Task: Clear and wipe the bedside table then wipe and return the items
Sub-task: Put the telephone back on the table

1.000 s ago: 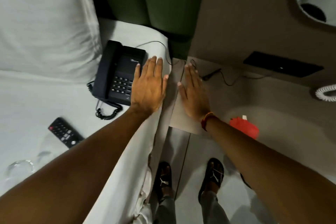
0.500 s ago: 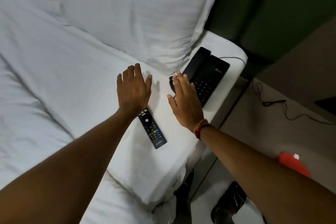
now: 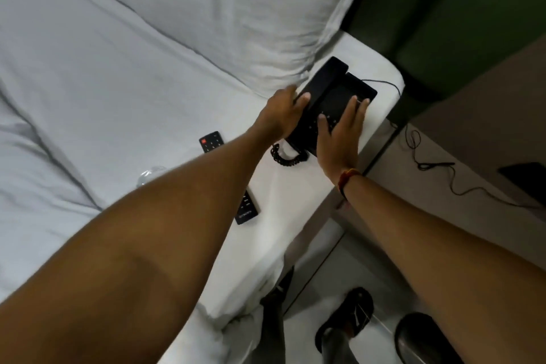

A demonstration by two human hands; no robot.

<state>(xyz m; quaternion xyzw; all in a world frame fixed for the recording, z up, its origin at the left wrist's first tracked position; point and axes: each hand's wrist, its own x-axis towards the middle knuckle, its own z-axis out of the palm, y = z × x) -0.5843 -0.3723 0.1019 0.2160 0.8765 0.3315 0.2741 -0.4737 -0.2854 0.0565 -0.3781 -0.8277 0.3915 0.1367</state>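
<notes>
Your two hands held the black phone [image 3: 334, 97] on the white bed [image 3: 118, 97], upper right of the frame. Left hand [image 3: 282, 115] gripped its left side; right hand [image 3: 339, 133] lay flat on top, fingers [image 3: 353, 106] straight.

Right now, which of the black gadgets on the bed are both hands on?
The black telephone beside the pillow: the left hand grips its handset side, the right hand lies across its keypad. The black remote, crossed by the left forearm, is untouched.

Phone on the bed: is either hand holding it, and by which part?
Both. The left hand grips the phone at its handset side; the right hand lies over the keypad, fingers reaching the opposite edge.
</notes>
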